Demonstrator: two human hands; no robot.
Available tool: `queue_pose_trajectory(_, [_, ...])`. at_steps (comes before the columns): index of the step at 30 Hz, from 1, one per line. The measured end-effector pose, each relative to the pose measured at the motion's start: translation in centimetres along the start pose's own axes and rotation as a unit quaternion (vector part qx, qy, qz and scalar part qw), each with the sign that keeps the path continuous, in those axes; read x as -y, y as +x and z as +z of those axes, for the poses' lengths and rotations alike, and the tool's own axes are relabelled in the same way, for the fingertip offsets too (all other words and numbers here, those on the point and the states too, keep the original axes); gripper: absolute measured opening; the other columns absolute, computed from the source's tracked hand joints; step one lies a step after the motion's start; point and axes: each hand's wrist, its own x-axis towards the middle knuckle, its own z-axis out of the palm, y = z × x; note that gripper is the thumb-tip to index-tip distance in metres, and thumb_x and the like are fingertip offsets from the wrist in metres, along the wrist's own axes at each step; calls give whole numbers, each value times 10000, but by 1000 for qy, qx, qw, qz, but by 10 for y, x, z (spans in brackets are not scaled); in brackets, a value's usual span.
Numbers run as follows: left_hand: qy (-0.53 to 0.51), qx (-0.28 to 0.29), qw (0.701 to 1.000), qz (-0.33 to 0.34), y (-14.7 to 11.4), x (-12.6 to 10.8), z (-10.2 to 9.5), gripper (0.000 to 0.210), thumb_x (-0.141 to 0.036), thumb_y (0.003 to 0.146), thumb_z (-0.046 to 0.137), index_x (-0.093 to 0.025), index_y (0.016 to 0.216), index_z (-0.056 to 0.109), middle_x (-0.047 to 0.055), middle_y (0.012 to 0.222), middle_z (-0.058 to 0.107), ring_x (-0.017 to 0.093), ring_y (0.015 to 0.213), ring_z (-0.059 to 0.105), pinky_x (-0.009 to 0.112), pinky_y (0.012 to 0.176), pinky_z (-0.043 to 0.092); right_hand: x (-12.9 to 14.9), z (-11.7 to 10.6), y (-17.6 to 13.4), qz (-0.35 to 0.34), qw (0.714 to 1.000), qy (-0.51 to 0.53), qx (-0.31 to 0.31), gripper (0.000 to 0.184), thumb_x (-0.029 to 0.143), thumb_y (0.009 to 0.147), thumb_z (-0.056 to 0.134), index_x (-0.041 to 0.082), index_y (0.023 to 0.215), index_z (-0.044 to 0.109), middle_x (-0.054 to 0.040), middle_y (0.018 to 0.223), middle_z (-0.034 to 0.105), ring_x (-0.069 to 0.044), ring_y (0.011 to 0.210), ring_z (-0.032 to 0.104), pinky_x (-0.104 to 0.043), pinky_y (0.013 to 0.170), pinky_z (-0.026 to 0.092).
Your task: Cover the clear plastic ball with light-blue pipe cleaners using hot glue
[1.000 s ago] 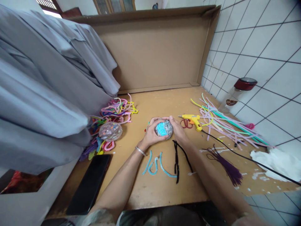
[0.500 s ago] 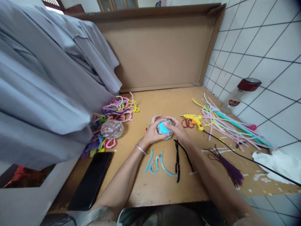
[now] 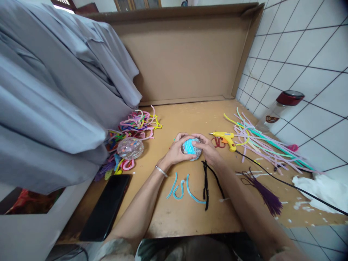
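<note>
Head view: nearest, a phone (image 3: 106,208) lies on the left of the table (image 3: 174,223), clear of both arms. Blue strips (image 3: 178,198) and black strips (image 3: 206,186) lie between the forearms, probably for easy reach. Just beyond, the left hand (image 3: 178,150) and right hand (image 3: 208,149) cup opposite sides of a ball (image 3: 191,148), right thumb over its blue patch, likely to steady it; whether it touches the table, I cannot tell. Farther right rests a glue gun (image 3: 224,135) beside scissors (image 3: 219,144), nozzle pointing left.

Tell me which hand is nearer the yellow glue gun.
Right. The right hand is just left of the yellow glue gun; the left hand is farther left, across the blue-and-grey ball.
</note>
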Motion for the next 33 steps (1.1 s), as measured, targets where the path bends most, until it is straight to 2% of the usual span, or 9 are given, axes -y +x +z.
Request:
queue_pose_trajectory(5, [-6, 23, 1000, 6, 0, 0, -1, 800, -468, 601, 909, -272, 1306, 584, 99, 1290, 460, 318, 1293, 483, 493, 1136, 415, 2, -2, 0, 42, 998, 42, 27, 490, 319, 521, 878, 242, 959, 672, -23, 951, 714, -206, 901, 637, -346, 818, 515])
queue_pose_trajectory(13, [-7, 40, 999, 15, 1, -1, -3, 884, -444, 607, 912, -293, 1380, 511, 106, 1325, 462, 327, 1322, 457, 538, 1158, 379, -1, -7, 4, 47, 997, 51, 43, 510, 289, 497, 891, 242, 955, 673, -13, 926, 704, -206, 892, 635, -362, 822, 528])
queue_pose_trajectory(25, [-19, 37, 999, 16, 0, 0, -2, 777, -449, 626, 897, -284, 1310, 568, 99, 1297, 449, 319, 1315, 457, 522, 1158, 380, 2, -9, 4, 61, 995, 54, 60, 524, 241, 495, 898, 243, 969, 674, -22, 992, 722, -220, 955, 657, -373, 860, 536])
queue_pose_trajectory(33, [-9, 12, 1000, 12, -1, 2, 0, 709, -446, 627, 891, -262, 1253, 612, 104, 1295, 486, 321, 1277, 499, 500, 1117, 417, 4, -11, 3, 68, 992, 74, 71, 512, 248, 505, 910, 245, 967, 689, -12, 962, 720, -190, 913, 645, -336, 843, 530])
